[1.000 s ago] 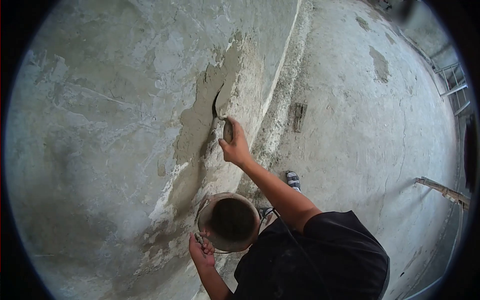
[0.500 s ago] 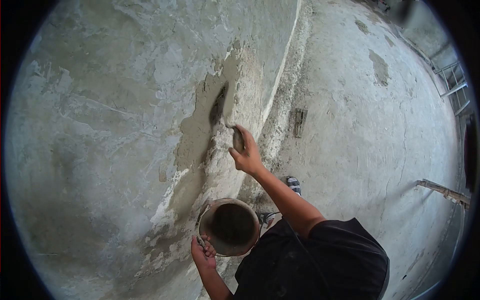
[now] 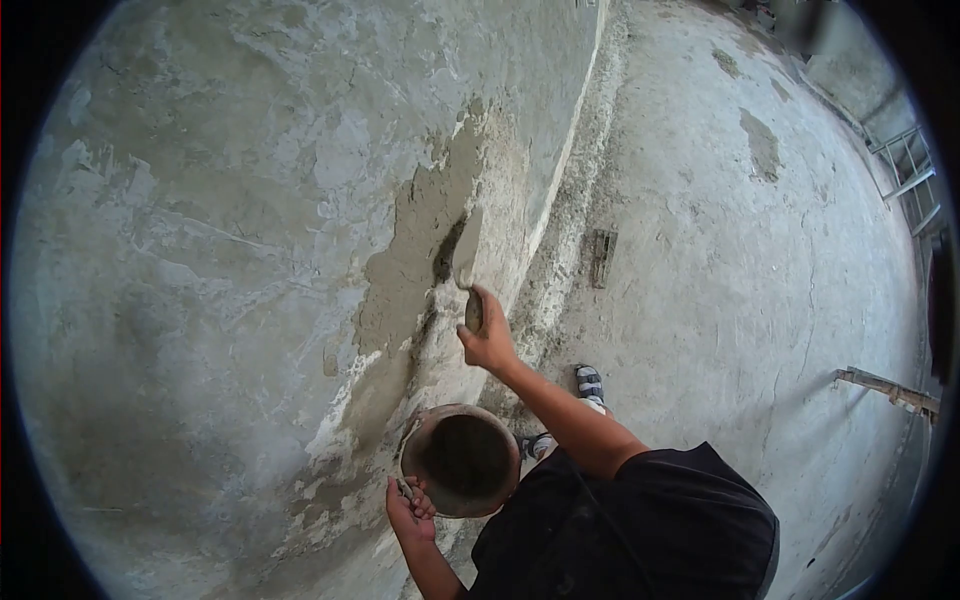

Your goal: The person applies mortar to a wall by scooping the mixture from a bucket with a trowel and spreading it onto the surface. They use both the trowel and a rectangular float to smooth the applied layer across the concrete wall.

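Observation:
My right hand point(image 3: 488, 335) is wrapped round the handle of a trowel point(image 3: 467, 250), whose blade lies close to the wall point(image 3: 250, 250). Around the blade is a darker patch of wet plaster point(image 3: 405, 265) with a ragged edge. Below it, a round bucket point(image 3: 510, 455) with dark contents stands or hangs against my body. My left hand point(image 3: 412, 508) is closed at the bucket's lower left rim; its fingers curl round something small that I cannot make out.
The grey floor point(image 3: 700, 280) runs along the right of the wall. A small flat piece point(image 3: 602, 258) lies on it. My sandalled foot point(image 3: 589, 381) is beside the wall's base. At the right are a wooden bar point(image 3: 888, 388) and a metal frame point(image 3: 908, 180).
My right hand and the trowel have moved down along the wall, towards the bucket. My left hand and the bucket have barely shifted in view.

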The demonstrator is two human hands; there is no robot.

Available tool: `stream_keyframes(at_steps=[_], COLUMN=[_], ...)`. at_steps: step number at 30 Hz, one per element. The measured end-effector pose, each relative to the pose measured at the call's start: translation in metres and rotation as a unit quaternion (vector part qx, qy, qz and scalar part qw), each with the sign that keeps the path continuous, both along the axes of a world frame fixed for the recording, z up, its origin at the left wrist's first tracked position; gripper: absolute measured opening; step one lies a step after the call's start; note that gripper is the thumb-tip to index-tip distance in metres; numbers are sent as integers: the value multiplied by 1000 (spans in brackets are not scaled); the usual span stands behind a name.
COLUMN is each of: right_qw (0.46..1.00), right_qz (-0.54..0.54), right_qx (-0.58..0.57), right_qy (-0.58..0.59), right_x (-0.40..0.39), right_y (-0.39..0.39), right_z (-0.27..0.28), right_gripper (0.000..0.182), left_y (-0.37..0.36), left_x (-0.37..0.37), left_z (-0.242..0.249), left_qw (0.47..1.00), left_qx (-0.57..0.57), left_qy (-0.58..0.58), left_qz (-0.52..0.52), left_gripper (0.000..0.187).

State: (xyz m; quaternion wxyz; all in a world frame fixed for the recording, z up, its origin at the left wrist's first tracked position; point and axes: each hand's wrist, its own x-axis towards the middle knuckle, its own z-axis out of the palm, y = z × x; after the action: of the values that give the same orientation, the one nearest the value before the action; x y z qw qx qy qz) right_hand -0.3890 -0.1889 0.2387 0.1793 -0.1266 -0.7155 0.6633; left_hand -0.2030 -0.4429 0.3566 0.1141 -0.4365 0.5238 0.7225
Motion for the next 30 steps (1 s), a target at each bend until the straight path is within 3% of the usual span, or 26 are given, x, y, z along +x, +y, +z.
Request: stream_keyframes(at_steps=[7, 12, 16, 18, 21, 23, 27, 29, 30], right_qw=[994, 992, 981, 978, 977, 978, 990, 998, 998], right_qz=[12, 55, 162, 170, 119, 106, 5, -11, -10], right_qx=[53, 66, 99, 106, 155, 154, 131, 44, 8], right_qy=[96, 94, 30, -54, -82, -91, 41, 51, 64], right_x=[-47, -9, 61, 91, 105, 92, 9, -30, -53], right_y=[35, 15, 31, 52, 75, 88, 86, 72, 59], right_z=[76, 57, 24, 16, -1, 1, 45, 78, 69], right_gripper=[72, 73, 76, 76, 78, 78, 76, 78, 79], left_y=[7, 8, 16, 25, 34, 41, 51, 53, 55], left_x=[2, 1, -3, -7, -12, -14, -23, -22, -22], left_z=[1, -5, -10, -13, -17, -19, -17, -14, -12], left_qw=[1000, 1000, 1000, 1000, 999, 999, 999, 999, 998], left_qx=[7, 5, 18, 23, 30, 29, 16, 26, 38], left_qy=[-5, -9, -7, -16, 12, 9, -21, -7, 8], left_qz=[10, 3, -8, -6, -37, -42, -39, -43, -47], left_gripper=[44, 44, 41, 40, 35, 35, 37, 35, 34])
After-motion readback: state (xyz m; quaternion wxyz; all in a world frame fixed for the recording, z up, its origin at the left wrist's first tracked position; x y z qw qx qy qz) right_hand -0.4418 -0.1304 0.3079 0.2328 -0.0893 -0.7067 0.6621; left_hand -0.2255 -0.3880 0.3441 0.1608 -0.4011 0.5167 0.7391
